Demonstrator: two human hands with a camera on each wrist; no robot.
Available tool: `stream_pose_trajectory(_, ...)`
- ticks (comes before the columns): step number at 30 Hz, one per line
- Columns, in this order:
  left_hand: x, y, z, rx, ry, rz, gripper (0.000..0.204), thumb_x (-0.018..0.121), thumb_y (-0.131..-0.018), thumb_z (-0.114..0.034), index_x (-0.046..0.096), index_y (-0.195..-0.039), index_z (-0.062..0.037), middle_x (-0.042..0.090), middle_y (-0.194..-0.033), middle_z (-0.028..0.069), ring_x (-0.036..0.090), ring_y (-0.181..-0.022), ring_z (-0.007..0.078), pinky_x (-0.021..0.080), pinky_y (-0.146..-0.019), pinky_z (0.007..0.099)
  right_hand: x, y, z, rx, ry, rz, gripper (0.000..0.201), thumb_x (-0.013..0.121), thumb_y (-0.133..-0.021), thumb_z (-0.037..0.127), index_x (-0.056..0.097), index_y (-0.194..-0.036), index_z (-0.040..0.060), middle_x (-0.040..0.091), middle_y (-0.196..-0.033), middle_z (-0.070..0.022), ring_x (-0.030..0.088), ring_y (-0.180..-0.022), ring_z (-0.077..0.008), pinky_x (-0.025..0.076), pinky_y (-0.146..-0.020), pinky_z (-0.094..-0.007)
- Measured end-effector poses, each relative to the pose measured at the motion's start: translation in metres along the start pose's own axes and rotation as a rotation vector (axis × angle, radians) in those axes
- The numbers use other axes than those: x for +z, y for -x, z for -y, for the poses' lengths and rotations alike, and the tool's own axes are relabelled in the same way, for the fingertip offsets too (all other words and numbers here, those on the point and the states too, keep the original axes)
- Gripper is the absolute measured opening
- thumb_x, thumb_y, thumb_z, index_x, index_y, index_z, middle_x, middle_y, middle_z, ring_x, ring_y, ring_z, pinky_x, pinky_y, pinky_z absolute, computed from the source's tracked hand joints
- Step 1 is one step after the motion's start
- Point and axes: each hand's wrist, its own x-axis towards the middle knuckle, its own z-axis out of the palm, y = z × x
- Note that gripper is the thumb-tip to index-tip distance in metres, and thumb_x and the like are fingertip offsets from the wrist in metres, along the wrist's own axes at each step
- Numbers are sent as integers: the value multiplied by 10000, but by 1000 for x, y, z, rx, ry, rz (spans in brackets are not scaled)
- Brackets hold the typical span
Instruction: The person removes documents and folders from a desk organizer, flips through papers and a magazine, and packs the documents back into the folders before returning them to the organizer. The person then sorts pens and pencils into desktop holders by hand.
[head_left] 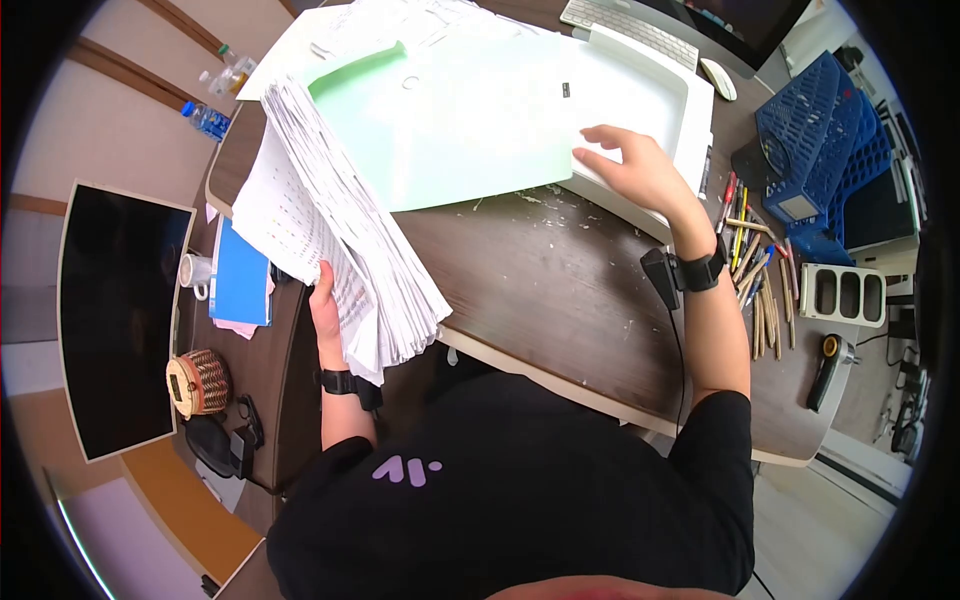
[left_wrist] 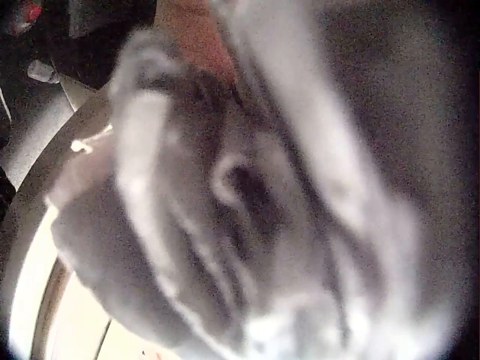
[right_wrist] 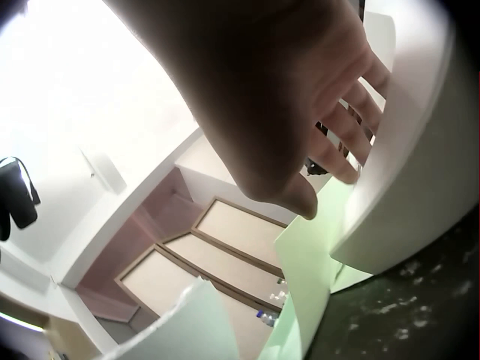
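Left of the green folder (head_left: pixel 470 140), the person's left hand (head_left: pixel 326 312) grips a thick paper stack (head_left: pixel 362 235), the thumb against its outer sheets and the other fingers hidden behind them. At the folder's right edge, the right hand (head_left: pixel 645 178) hovers above the white box (head_left: pixel 646 92), its fingers open, loosely bent and holding nothing; whether a fingertip touches the folder cannot be told. The folder lies partly over the box, on the worktop (head_left: pixel 530 290).

Three bottles (head_left: pixel 208 121); one keyboard (head_left: pixel 632 33); one mouse (head_left: pixel 718 79); one mug (head_left: pixel 195 270); one woven basket (head_left: pixel 207 382); pencils (head_left: pixel 765 318) too bunched to count.
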Motion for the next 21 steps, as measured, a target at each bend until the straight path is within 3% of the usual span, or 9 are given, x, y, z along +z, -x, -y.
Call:
stream_pose_trajectory(1, 1, 1, 0, 4, 3, -4, 655, 505, -1071, -380, 320, -1533, 45, 513, -1470, 197, 560, -1306, 331, 465, -1088, 473, -3, -6, 3, 116, -89, 3, 538, 645, -962, 388, 640, -1310, -22, 723, -1177, -210, 688, -1129, -308, 514, -985, -393)
stream_pose_trajectory(3, 2, 3, -1, 26, -22, -30, 656, 508, -1069, -385, 325, -1534, 41, 520, -1470, 185, 558, -1310, 320, 464, -1087, 467, 8, -26, -11, 67, -49, -20, 587, 635, -963, 451, 647, -1300, -29, 736, -1145, -189, 703, -1068, -273, 535, -921, -392)
stream_pose_trajectory(5, 0, 4, -2, 31, -19, -34, 659, 509, -1068, -389, 325, -1536, 36, 521, -1470, 180, 557, -1311, 317, 462, -1088, 463, 11, -58, -9, 352, -496, 125, 582, 668, -933, 456, 667, -1270, -19, 745, -1068, -154, 709, -995, -228, 546, -854, -353)
stream_pose_trajectory(6, -2, 5, -2, 36, -18, -37, 661, 511, -1066, -393, 326, -1538, 31, 523, -1471, 175, 556, -1313, 313, 459, -1089, 460, 12, -65, -4, 369, -533, 182, 569, 686, -916, 452, 675, -1246, -12, 733, -991, -108, 697, -905, -185, 537, -803, -320)
stream_pose_trajectory(9, -21, 9, -6, 22, 37, 78, 660, 512, -1065, -395, 326, -1541, 23, 519, -1474, 177, 553, -1316, 316, 453, -1095, 459, 34, -83, -8, 189, -510, 42, 532, 644, -936, 420, 685, -1183, -49, 736, -904, -142, 706, -811, -197, 550, -704, -322)
stream_pose_trajectory(12, -4, 19, -10, 72, 35, -23, 633, 509, -1063, -403, 360, -1524, 4, 563, -1421, 173, 606, -1243, 316, 496, -1048, 468, 18, -64, 21, 66, -625, -99, 414, 644, -973, 319, 673, -1180, -39, 722, -859, -84, 657, -703, -125, 518, -631, -277)
stream_pose_trajectory(17, -26, 18, -17, 81, 31, -13, 580, 478, -1071, -412, 436, -1479, -2, 641, -1312, 177, 687, -1109, 314, 562, -965, 478, -53, -15, 22, -48, -681, -150, 374, 620, -1033, 277, 636, -1265, -15, 700, -870, -4, 615, -707, -35, 482, -605, -211)
stream_pose_trajectory(18, -15, 17, -16, 113, 13, -113, 562, 461, -1077, -407, 456, -1466, -2, 653, -1287, 177, 696, -1086, 309, 573, -950, 470, -69, -2, 26, -51, -683, -170, 368, 615, -1039, 272, 634, -1275, -10, 699, -890, -3, 617, -716, -33, 485, -615, -205)
stream_pose_trajectory(21, -3, 12, -17, 122, 18, -63, 557, 456, -1079, -406, 461, -1463, -3, 652, -1291, 174, 697, -1085, 307, 575, -949, 465, -112, 25, 9, -120, -645, -160, 365, 596, -1057, 238, 608, -1340, 8, 702, -986, 4, 628, -780, -26, 499, -676, -183)
